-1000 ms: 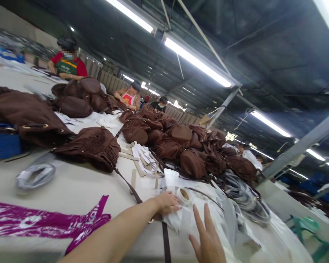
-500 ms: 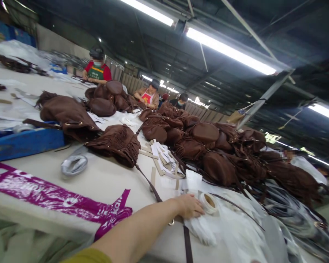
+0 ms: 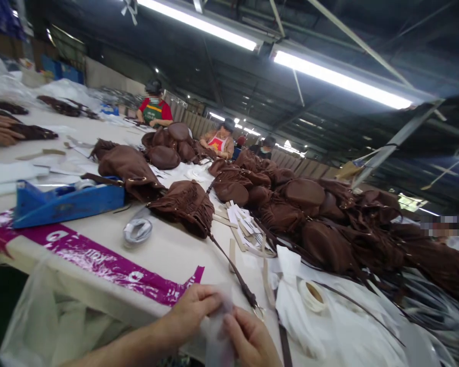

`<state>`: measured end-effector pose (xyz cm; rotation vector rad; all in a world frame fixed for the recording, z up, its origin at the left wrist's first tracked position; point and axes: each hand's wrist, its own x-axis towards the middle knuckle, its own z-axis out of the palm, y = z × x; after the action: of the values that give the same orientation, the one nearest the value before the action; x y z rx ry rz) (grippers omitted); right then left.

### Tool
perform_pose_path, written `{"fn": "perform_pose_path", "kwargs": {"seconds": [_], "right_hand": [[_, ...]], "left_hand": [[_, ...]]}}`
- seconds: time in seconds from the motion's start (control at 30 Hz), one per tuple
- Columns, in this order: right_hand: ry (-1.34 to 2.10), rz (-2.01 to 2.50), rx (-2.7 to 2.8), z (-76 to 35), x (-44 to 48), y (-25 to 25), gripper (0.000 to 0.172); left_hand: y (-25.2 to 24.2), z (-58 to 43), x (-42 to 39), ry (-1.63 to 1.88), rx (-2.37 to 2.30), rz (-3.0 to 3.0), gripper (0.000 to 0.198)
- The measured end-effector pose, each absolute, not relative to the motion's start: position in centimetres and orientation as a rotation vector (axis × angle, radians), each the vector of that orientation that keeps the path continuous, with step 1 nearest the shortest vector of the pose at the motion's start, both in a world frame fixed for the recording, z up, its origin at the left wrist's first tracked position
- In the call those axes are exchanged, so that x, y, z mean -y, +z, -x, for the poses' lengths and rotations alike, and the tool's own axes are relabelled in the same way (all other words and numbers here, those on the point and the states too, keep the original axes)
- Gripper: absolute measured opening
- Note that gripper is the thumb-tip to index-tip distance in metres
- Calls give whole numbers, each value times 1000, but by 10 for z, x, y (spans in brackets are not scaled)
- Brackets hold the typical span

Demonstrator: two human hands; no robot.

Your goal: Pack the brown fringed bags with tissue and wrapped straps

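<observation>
Low in the view, my left hand [image 3: 193, 312] pinches a thin, translucent white sheet [image 3: 219, 339] between thumb and fingers. Opposite it, my right hand [image 3: 252, 340] grips the same sheet from the other side, fingers closed. The sheet hangs down past the bottom edge, so its lower part is hidden. Just beyond my hands lies a brown strap [image 3: 235, 272] with a metal clasp [image 3: 258, 309], leading to a gathered brown bag [image 3: 187, 204]. To the right, a bundle of white sheets [image 3: 294, 300] lies beside a roll of tape [image 3: 312, 296].
A blue tape dispenser [image 3: 69, 204], purple printed tape [image 3: 107, 270] and a coiled clear strip [image 3: 137, 232] are on the left. Many brown bags [image 3: 304, 196] are heaped behind white paper strips [image 3: 245, 224]. Another person's hand [image 3: 0, 128] is at far left; co-workers [image 3: 155, 109] sit beyond.
My left hand has drawn back from the white bundle beside the tape roll. Both hands now hold a translucent sheet near me. The view has shifted left, and another person's hand shows at far left.
</observation>
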<state>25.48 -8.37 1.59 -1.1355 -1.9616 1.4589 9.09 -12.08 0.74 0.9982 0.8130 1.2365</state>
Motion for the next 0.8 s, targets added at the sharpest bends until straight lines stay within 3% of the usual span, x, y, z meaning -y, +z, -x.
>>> {"fn": "perform_pose_path", "kwargs": {"seconds": [0.07,0.2,0.33,0.43,0.5,0.6,0.7,0.8], "right_hand": [[1218,1165,2259,-245,71,17,53],[317,1459,2545,-249,37,5,34],[227,1341,2456,-268,12,-44,43],[132,1234,2277,-276,2,-59,28],[70,1202,2244,-271,2,-43,20],[327,1298,2168,-246,16,1,20],[1232,1299,1957,-212,48,33,30],[1953,1182,1477,-186,83,30,44]], "left_hand": [[-6,-78,138,1388,-895,-761,48],[-13,-36,160,1467,-919,-535,49],[-13,-3,172,1535,-939,-460,48],[-12,-1,172,1522,-924,-483,51],[-9,-7,172,1435,-924,-544,53],[-4,-16,174,1262,-925,-666,47],[-2,-19,183,1166,-925,-799,35],[-6,-11,195,1133,-938,-896,28]]}}
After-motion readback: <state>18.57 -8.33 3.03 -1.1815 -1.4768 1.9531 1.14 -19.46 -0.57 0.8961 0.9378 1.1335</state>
